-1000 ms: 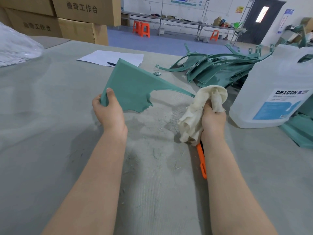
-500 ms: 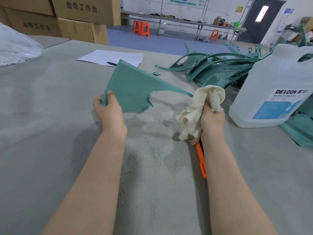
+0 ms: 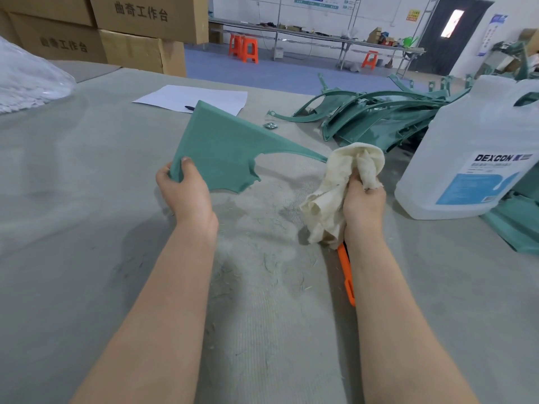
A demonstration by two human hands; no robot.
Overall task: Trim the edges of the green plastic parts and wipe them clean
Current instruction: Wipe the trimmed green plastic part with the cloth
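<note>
Cloth [image 3: 335,196] edged left above the shavings-littered table [image 3: 87,199].

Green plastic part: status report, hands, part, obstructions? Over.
Left hand grips green plastic part by one corner. Right hand grips cloth at the part's thin tip. Nothing between them; orange tool lies under right forearm.

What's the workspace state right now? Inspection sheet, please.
Surface: grey felt table, dusted with pale shavings.
Job's things: flat green plastic part held above table; cream cloth; orange-handled knife beneath right forearm; pile of green plastic parts behind.
Clutter: translucent DEXCON jug, white paper sheet with pen, clear plastic bag.
Hands: left hand grips part's corner; right hand grips cloth.
Cables: nothing seen.
Surroundings: cardboard boxes, orange stools, long bench.
</note>
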